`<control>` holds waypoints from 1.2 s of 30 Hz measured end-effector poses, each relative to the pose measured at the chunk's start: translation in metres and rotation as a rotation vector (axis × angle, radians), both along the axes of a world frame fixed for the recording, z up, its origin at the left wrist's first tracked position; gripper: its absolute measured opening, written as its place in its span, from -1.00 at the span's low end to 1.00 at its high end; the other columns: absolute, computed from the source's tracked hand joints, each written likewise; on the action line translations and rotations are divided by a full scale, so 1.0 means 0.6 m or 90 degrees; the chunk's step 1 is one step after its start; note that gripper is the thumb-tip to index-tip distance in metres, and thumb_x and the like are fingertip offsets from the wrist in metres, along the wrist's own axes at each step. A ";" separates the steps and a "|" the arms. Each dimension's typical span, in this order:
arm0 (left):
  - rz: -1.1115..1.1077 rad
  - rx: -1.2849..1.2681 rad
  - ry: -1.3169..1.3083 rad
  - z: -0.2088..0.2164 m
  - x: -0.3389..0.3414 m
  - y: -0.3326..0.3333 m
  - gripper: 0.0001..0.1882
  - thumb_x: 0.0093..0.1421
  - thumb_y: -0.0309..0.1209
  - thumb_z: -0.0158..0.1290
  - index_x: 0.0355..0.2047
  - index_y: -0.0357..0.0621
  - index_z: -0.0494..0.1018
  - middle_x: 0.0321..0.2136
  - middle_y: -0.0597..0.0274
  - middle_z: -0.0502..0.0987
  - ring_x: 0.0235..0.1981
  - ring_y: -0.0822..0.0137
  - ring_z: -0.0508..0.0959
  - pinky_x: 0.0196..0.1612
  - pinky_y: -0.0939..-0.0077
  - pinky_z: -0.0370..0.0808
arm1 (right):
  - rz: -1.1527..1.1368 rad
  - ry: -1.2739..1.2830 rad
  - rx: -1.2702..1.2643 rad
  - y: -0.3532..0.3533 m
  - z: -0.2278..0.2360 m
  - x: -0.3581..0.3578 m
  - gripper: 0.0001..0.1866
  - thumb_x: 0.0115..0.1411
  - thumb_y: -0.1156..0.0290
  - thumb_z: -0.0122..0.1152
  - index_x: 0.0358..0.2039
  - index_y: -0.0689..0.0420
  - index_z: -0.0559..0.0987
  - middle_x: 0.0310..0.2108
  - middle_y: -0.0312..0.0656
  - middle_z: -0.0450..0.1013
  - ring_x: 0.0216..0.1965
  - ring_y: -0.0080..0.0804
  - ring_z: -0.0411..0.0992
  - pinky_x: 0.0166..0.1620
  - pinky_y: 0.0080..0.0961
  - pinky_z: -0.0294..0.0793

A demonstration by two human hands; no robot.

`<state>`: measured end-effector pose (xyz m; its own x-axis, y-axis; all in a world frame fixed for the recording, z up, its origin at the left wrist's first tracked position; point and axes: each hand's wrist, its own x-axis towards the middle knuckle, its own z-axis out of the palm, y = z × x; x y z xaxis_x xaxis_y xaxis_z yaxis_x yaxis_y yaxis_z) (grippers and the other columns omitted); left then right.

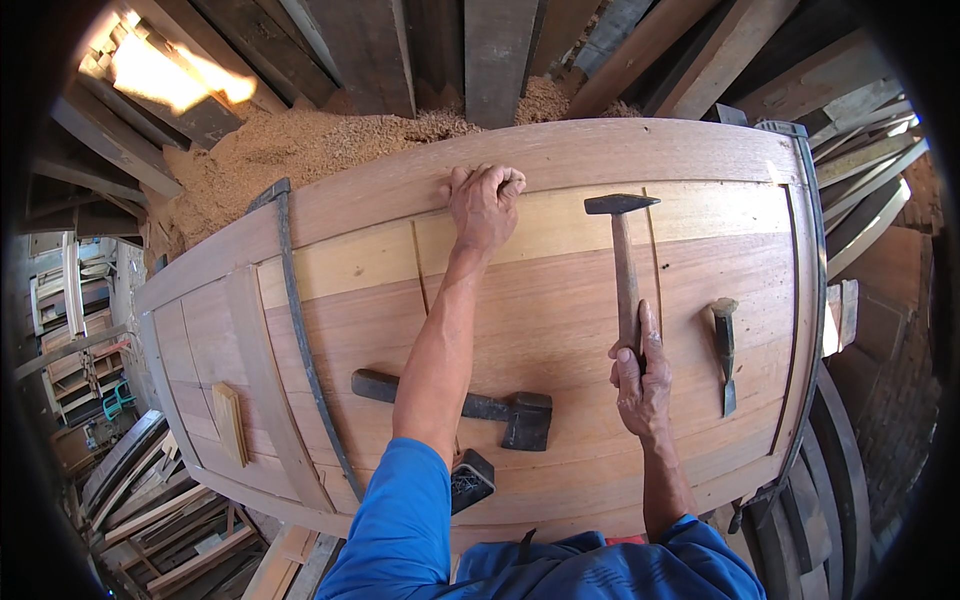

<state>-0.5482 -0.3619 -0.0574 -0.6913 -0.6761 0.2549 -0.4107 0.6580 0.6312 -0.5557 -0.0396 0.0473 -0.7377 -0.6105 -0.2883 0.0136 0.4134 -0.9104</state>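
Note:
A large wooden panel door [560,350] with a raised frame lies flat before me. My left hand [485,205] rests on its far rail with curled fingers; anything held in them is hidden. My right hand [642,385] grips the wooden handle of a hammer [624,255], whose dark steel head lies over the pale yellow board, to the right of my left hand. A chisel [724,350] lies on the door to the right of the hammer. Partly behind my left forearm is a dark mallet [526,420] with a blocky head. Nearer me sits a small black open container [471,482], its contents unclear.
Long dark bar clamps cross the door at the left [300,330] and along its right end [815,230]. Thin wood strips [229,425] lie on the left panel. Sawdust [300,165] is heaped beyond the far edge, among leaning planks [492,60]. Stacked lumber [180,540] stands lower left.

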 end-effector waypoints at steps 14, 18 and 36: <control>0.011 -0.058 -0.014 0.003 0.002 0.009 -0.88 0.27 -0.17 0.20 -0.39 0.19 0.62 -0.38 0.51 0.64 -0.19 0.24 0.42 -0.07 0.14 0.21 | 0.020 0.023 0.022 -0.020 -0.002 -0.013 -0.31 0.41 0.57 0.08 0.50 0.25 0.12 -0.37 -0.17 0.46 -0.43 -0.48 0.42 -0.34 -0.42 0.48; 0.003 -0.099 -0.007 0.002 0.003 0.011 -0.88 0.27 -0.15 0.19 -0.38 0.21 0.61 -0.37 0.50 0.61 -0.18 0.23 0.42 -0.08 0.11 0.22 | 0.091 0.206 0.062 -0.046 -0.009 -0.028 -0.31 0.40 0.52 0.10 0.50 0.13 0.17 -0.31 0.03 0.50 -0.38 -0.15 0.49 -0.28 -0.21 0.49; -0.047 -0.115 0.002 0.001 0.012 0.012 -0.85 0.15 -0.33 0.24 -0.27 0.06 0.56 -0.33 0.36 0.55 -0.18 0.09 0.41 -0.07 0.08 0.26 | 0.244 0.293 0.221 -0.103 -0.028 -0.068 -0.35 0.36 0.49 0.11 0.45 0.06 0.29 -0.34 0.13 0.51 -0.36 0.13 0.51 -0.26 -0.05 0.50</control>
<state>-0.5408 -0.3549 -0.0568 -0.7364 -0.5662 0.3703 -0.3551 0.7894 0.5008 -0.5964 -0.1015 0.0304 -0.5826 -0.7816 -0.2228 -0.5478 0.5802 -0.6028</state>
